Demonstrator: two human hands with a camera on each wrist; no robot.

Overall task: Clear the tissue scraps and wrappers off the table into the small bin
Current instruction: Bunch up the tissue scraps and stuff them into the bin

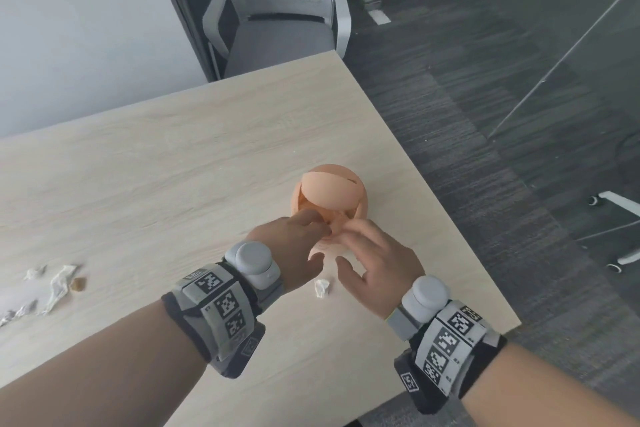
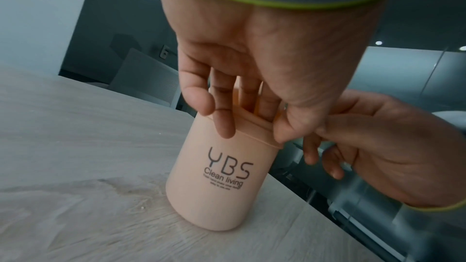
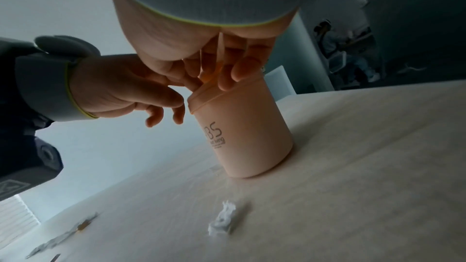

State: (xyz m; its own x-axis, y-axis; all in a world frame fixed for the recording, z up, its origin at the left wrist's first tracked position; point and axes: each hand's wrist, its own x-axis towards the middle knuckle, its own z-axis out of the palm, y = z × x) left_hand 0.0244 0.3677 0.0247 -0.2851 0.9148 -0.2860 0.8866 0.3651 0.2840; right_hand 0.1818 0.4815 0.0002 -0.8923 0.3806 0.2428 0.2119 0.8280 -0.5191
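Both hands work at the small bin's [image 1: 329, 196] mouth, left hand [image 1: 289, 246] fingers straight inside, right hand [image 1: 375, 265] relaxed at the rim, while 1 tissue scrap [image 1: 321, 287] and a wrapper pile [image 1: 52, 288] wait on the counter [image 1: 173, 149].

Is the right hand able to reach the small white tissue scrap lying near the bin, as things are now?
Probably yes. The tissue scrap lies on bare table just beside the right hand, with nothing over it. But that hand's fingers rest on the bin rim, so it must first let go.
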